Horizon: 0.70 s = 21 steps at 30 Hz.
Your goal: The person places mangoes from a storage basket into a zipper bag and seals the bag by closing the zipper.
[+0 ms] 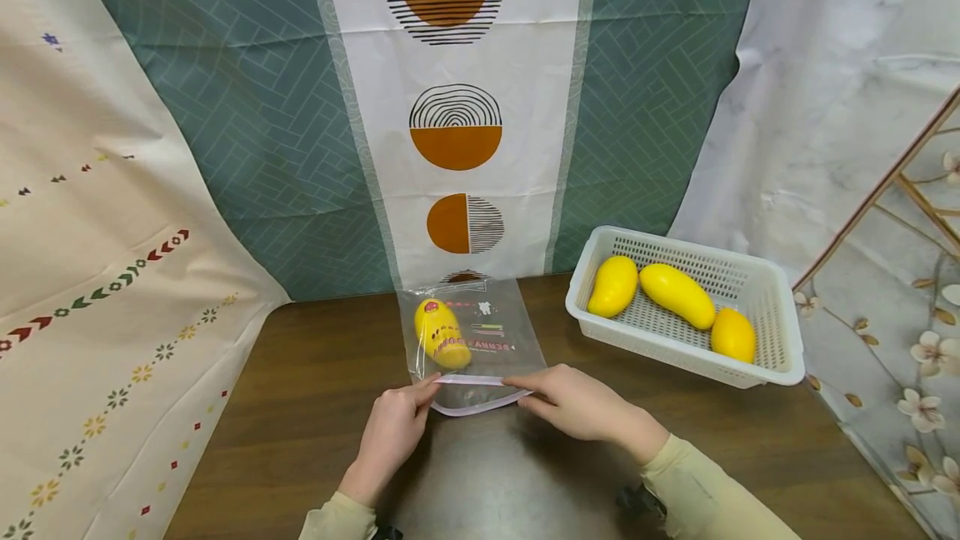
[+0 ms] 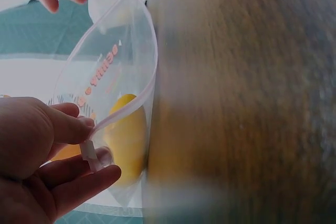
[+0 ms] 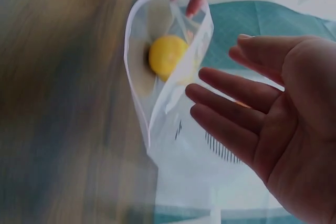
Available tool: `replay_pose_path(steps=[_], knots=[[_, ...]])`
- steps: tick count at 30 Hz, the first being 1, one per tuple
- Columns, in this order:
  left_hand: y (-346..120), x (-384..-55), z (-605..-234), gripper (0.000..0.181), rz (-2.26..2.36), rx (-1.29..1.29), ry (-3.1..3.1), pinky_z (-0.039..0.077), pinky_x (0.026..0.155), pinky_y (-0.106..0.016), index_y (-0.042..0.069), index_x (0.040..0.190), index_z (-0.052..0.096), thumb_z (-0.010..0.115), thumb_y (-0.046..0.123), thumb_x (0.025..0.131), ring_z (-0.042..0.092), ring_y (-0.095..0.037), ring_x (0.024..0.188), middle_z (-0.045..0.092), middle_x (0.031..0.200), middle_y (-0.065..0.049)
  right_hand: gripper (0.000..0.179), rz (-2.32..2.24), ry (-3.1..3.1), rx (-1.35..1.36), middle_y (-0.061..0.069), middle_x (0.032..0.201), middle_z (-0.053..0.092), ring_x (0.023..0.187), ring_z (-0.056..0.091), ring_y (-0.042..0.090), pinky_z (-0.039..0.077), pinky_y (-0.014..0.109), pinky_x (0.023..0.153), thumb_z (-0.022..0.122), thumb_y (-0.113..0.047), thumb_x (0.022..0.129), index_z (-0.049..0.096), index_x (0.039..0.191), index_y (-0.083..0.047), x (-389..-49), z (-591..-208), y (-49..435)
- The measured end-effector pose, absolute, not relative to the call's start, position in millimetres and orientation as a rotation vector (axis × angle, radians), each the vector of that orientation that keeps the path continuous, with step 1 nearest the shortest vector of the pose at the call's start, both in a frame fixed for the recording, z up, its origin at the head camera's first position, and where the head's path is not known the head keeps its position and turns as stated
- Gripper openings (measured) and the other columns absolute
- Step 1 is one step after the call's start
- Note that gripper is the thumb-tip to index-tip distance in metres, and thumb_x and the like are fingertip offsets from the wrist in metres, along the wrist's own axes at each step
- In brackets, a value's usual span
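Observation:
A clear zip bag with a pale pink rim lies on the table, its mouth gaping toward the person. Inside, on its left side, is a yellow mango, seen through printed plastic. My left hand pinches the left corner of the rim; in the left wrist view, a small whitish slider sits between the fingers. At the right end of the mouth is my right hand. The right wrist view shows this hand with fingers extended, holding nothing; whether a fingertip touches the bag is unclear.
A white perforated basket stands at the right, holding several yellow mangoes, one of them long. The brown wooden table runs back to a patterned curtain. Cloths hang at both sides.

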State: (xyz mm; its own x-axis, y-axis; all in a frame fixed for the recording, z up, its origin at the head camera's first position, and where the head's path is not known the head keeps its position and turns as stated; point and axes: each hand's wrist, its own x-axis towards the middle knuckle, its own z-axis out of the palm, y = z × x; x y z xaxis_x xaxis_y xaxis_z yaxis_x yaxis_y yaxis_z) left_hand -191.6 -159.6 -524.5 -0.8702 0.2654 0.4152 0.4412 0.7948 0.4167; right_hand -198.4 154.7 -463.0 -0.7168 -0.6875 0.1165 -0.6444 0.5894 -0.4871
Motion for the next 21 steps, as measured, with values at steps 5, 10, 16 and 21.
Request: replay_pose_path(steps=[5, 10, 16, 21], knots=[[-160, -192, -524, 0.038, -0.728, -0.537, -2.64, 0.063, 0.086, -0.046, 0.008, 0.122, 0.082, 0.086, -0.003, 0.086, 0.077, -0.028, 0.109, 0.078, 0.124, -0.004, 0.036, -0.883, 2.762, -1.137, 0.0, 0.126, 0.077, 0.098, 0.068, 0.003, 0.059, 0.034, 0.087, 0.065, -0.016, 0.108, 0.07, 0.143, -0.011, -199, -461, 174], [-160, -192, -524, 0.037, -0.714, -0.544, -2.635, 0.063, 0.086, -0.046, 0.008, 0.121, 0.082, 0.087, -0.003, 0.086, 0.077, -0.028, 0.109, 0.078, 0.123, -0.004, 0.035, -0.915, 2.781, -1.075, 0.003, 0.131, 0.075, 0.111, 0.071, 0.009, 0.06, 0.04, 0.096, 0.065, -0.018, 0.109, 0.07, 0.142, -0.009, -199, -459, 192], [-159, -192, -524, 0.037, -0.724, -0.546, -2.628, 0.063, 0.087, -0.046, 0.007, 0.121, 0.082, 0.087, -0.003, 0.086, 0.076, -0.029, 0.11, 0.078, 0.123, -0.005, 0.034, -0.928, 2.821, -1.039, 0.002, 0.131, 0.075, 0.109, 0.072, 0.009, 0.061, 0.042, 0.095, 0.063, -0.015, 0.109, 0.07, 0.142, -0.009, -198, -458, 211], [-158, -192, -524, 0.036, -0.724, -0.545, -2.624, 0.063, 0.086, -0.046, 0.007, 0.121, 0.082, 0.087, -0.003, 0.086, 0.076, -0.029, 0.109, 0.078, 0.122, -0.005, 0.033, -0.935, 2.86, -0.996, 0.001, 0.133, 0.074, 0.114, 0.071, 0.014, 0.06, 0.045, 0.098, 0.062, -0.01, 0.109, 0.071, 0.14, -0.011, -196, -458, 224]])
